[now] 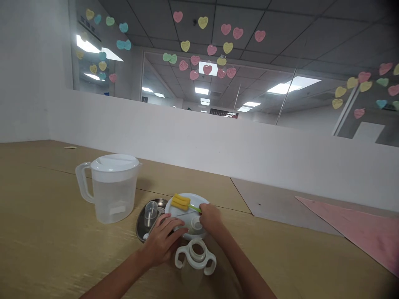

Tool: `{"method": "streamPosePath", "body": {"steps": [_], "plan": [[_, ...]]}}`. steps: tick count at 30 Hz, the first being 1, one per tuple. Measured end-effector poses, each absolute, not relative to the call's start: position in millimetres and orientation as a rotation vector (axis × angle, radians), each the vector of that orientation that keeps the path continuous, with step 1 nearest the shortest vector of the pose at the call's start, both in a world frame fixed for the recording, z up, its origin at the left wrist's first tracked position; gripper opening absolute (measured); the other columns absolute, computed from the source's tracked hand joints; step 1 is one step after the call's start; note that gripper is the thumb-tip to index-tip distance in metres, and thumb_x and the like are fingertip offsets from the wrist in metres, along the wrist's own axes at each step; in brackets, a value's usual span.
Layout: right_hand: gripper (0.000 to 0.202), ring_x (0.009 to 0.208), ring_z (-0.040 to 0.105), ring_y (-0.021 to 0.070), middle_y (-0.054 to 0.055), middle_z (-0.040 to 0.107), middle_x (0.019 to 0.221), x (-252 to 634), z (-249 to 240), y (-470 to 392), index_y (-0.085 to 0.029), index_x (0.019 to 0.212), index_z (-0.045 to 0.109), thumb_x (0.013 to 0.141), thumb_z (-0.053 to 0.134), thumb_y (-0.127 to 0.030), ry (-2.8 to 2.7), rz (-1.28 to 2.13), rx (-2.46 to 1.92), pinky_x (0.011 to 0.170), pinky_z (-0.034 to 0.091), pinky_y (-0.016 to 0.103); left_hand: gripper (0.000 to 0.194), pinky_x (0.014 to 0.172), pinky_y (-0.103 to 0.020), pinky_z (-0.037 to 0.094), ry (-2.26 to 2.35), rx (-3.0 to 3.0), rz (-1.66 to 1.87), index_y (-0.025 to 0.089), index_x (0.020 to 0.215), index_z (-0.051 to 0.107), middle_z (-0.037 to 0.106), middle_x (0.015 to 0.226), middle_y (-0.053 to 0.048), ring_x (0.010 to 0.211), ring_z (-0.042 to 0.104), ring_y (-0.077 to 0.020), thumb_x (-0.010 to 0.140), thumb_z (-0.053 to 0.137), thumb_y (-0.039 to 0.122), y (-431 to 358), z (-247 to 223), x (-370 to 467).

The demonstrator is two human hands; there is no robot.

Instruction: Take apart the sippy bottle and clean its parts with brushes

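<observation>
My right hand (211, 219) is closed round the thin green handle of a brush with a yellow sponge head (180, 202). The sponge lies over the far left part of a white plate (204, 198). With fingers stretched out, my left hand (164, 237) rests at the plate's near left edge. Beside my right hand, a small white ring-shaped piece (196, 224) lies on the plate. Just in front of the plate stands a clear baby bottle (191, 274), its top uncapped, with a white two-handled collar (197, 262).
Left of the plate, an oval metal tray (141, 222) bears a clear cap (151, 211) and a slim white-tipped tool, partly hidden by my left hand. A lidded plastic jug (114, 191) stands further left. A pink sheet (358, 224) lies at right. Behind the table runs a white wall (187, 139).
</observation>
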State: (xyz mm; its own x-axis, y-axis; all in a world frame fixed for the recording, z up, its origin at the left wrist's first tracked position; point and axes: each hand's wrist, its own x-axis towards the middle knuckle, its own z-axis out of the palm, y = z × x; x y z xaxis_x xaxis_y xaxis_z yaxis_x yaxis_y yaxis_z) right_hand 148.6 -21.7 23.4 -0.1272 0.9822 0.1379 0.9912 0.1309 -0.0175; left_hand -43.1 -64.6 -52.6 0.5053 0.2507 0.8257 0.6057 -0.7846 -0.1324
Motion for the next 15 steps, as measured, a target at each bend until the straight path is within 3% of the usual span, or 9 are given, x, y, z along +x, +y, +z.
{"method": "streamPosePath", "body": {"steps": [5,10,15], "plan": [[0.019,0.083,0.063,0.0186,0.006,0.069,0.088,147.1,47.4,-29.4,-0.019,0.089,0.065,0.076,0.051,-0.016,-2.151,-0.044,-1.86,0.063,0.039,0.024,0.033,0.094,-0.038,0.04,-0.795,-2.263,-1.323,0.022,0.116,0.052,0.064,0.106,-0.008,0.098,0.059,-0.0192,0.086,0.044,0.012,-64.4,-52.3,-40.7],[0.013,0.067,0.06,0.0134,0.0,0.067,0.072,138.2,61.4,-44.6,-0.018,0.077,0.064,0.066,0.058,-0.018,-2.067,0.428,-1.515,0.059,0.039,0.02,0.043,0.094,-0.04,0.043,-0.944,-2.191,-1.435,0.019,0.129,0.041,0.058,0.117,-0.014,0.107,0.055,-0.025,0.088,0.05,0.027,-59.9,-56.1,-42.2],[0.008,0.067,0.058,0.013,-0.001,0.066,0.069,124.0,55.3,-53.5,-0.017,0.069,0.064,0.064,0.059,-0.015,-2.155,0.471,-1.334,0.063,0.039,0.02,0.052,0.09,-0.04,0.047,-0.957,-2.264,-1.528,0.019,0.133,0.035,0.059,0.115,-0.014,0.105,0.058,-0.0266,0.087,0.053,0.036,-56.8,-62.2,-44.2]]}}
